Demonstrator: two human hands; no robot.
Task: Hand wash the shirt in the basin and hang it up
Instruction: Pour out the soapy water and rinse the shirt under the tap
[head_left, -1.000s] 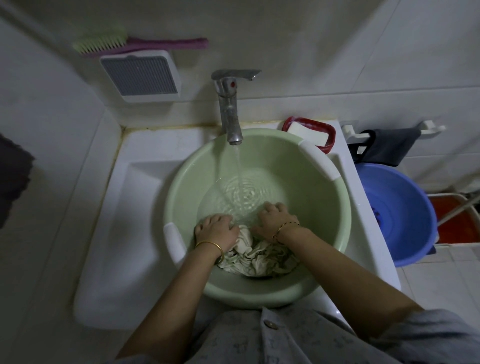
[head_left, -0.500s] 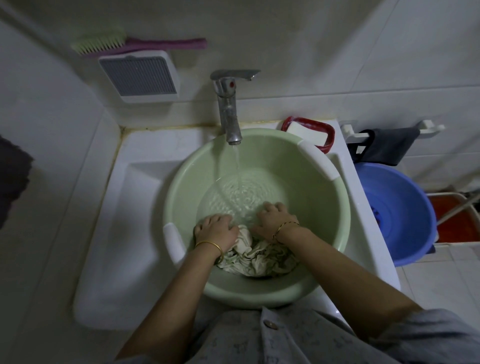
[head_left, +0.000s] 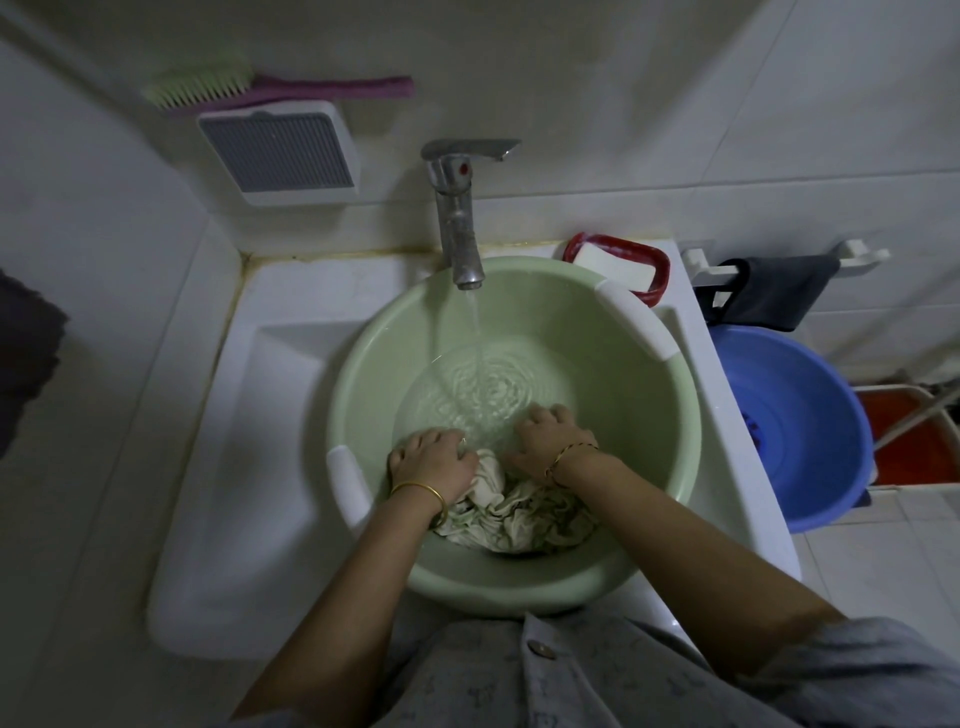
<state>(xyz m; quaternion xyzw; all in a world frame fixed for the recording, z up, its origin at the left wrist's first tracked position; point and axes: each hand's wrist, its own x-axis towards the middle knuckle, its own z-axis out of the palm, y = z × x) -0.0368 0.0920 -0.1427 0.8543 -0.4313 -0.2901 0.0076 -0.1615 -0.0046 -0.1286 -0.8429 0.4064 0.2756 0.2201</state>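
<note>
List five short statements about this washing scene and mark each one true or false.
Water runs from the tap into the green basin. True.
The left hand and right hand both grip the shirt. True.
The soap dish is empty. False: a white soap bar lies in the red dish.
The brush floats in the green basin. False: the brush rests atop the white wall box.
A blue basin stands right of the sink. True.
</note>
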